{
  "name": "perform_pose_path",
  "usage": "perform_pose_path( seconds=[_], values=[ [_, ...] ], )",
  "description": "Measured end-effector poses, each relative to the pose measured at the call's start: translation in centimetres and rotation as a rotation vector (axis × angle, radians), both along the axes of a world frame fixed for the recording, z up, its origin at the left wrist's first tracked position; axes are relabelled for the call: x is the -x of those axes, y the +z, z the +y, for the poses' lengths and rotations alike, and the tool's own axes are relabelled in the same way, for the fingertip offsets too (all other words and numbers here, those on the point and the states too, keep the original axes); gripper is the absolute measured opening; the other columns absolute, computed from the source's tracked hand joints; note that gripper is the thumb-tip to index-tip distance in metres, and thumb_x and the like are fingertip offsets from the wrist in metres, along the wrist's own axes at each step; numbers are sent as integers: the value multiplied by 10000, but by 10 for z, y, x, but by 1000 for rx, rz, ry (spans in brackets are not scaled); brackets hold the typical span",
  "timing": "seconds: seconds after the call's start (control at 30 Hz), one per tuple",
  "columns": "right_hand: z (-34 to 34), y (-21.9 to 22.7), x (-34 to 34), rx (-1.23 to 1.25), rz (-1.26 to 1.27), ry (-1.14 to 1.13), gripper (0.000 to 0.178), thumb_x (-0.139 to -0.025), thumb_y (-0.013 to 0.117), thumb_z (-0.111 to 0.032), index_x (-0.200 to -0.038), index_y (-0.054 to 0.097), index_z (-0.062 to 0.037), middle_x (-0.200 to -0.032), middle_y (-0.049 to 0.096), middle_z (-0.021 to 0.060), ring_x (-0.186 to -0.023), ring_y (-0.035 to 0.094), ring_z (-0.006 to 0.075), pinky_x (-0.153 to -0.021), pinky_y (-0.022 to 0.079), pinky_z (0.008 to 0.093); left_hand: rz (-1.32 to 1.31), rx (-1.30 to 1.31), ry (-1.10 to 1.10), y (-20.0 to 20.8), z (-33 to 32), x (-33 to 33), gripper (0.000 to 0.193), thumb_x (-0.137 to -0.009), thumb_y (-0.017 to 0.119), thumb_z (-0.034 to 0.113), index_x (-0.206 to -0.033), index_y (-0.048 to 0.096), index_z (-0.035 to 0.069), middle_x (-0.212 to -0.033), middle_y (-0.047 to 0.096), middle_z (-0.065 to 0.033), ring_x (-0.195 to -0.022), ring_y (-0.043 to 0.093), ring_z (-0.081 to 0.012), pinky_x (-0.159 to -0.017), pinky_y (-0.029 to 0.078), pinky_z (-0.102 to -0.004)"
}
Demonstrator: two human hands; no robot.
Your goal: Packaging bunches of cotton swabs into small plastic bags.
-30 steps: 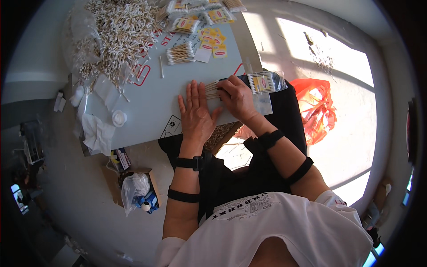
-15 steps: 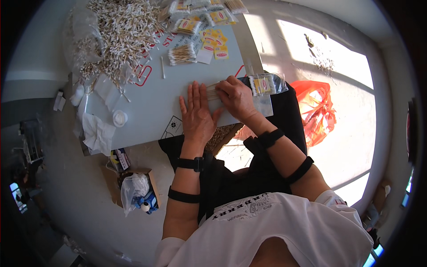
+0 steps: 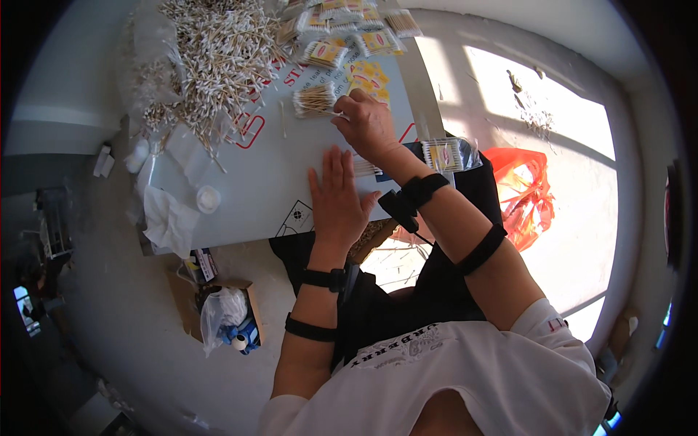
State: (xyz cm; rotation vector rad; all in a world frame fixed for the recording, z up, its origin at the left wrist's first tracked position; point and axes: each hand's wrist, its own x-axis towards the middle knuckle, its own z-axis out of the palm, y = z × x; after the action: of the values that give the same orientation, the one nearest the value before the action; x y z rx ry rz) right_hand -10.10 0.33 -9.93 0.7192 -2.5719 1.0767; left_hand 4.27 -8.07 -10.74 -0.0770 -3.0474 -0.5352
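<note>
My left hand (image 3: 339, 200) lies flat on the grey tabletop, fingers stretched out, its fingertips beside a row of cotton swabs (image 3: 366, 167) that my right forearm partly covers. My right hand (image 3: 369, 125) is at the right end of a loose stack of cotton swabs (image 3: 314, 99), thumb and fingers pinched together on a swab end that shows at the fingertips. Yellow-and-white label cards (image 3: 368, 75) lie just beyond the right hand. By the table's right edge rests a clear bag of swabs with a yellow label (image 3: 442, 154). One single swab (image 3: 283, 119) lies left of the stack.
A large heap of loose swabs (image 3: 211, 65) covers the far left of the table (image 3: 247, 189). Filled swab packs (image 3: 325, 54) lie at the back. A small white round tub (image 3: 208, 199) and crumpled tissue (image 3: 169, 218) sit at left. A red plastic bag (image 3: 520, 196) stands at right.
My right hand has moved away from the row of swabs by my left hand, up and left to the loose stack. My left hand stays flat; the whole view has shifted slightly.
</note>
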Motion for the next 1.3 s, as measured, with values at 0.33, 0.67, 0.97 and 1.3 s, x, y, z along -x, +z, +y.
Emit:
perform_pose_path(
  seconds=[0.33,0.67,0.97,1.3],
  values=[
    [2,-8,10,-102,91,84,63,-762,636,-103,-799,646,-53,-857,609,114,-849,634,328,-700,533,413,-41,9,12,1,1,1,882,-870,634,424,-1514,185,23,-1575,204,-180,-1475,170,-307,-1173,87,-538],
    [27,15,9,-390,-206,424,67,-750,641,-91,-792,649,-40,-823,635,137,-808,645,343,-689,521,434,-43,-2,18,2,1,1,877,-882,617,457,-1512,193,19,-1576,193,-192,-1475,164,-320,-1173,86,-536],
    [-8,-3,32,-232,81,237,96,-776,681,-124,-835,632,-66,-859,593,102,-830,636,314,-690,521,427,-24,20,-4,1,2,2,879,-875,622,458,-1502,205,4,-1567,207,-192,-1468,183,-328,-1159,126,-557],
    [0,-3,26,-245,95,350,89,-793,607,-85,-723,595,-32,-768,571,136,-761,631,338,-639,506,441,-32,21,5,1,3,1,890,-872,620,470,-1506,196,12,-1570,202,-185,-1469,180,-324,-1162,116,-550]
  ],
)
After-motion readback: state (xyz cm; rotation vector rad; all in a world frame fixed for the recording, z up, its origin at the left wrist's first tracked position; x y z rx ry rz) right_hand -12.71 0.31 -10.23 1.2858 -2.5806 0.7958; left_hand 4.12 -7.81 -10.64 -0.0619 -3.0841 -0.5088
